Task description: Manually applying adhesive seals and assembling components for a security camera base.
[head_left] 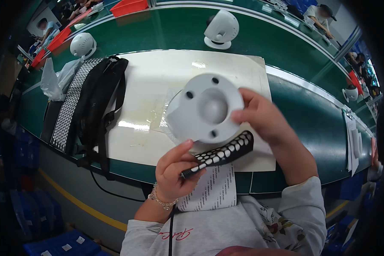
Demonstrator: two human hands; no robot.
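– Where are the fingers?

– Right hand (258,112), thumb and fingers closed on the rim of a white disc (193,118), over the cream board (239,63); left hand (173,176) pinching a dotted black strip (220,156) at the board's near edge

– How would it handle?

– Likely light, stiff, slightly slippery plastic, best taken by the rim; the strip looks bendable

– Its look?

– Round, plain white, centre dished, three dark spots around it

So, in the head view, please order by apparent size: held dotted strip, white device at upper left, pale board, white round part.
1. Pale board
2. White round part
3. Held dotted strip
4. White device
Apparent size only: the held things are nearer the camera.
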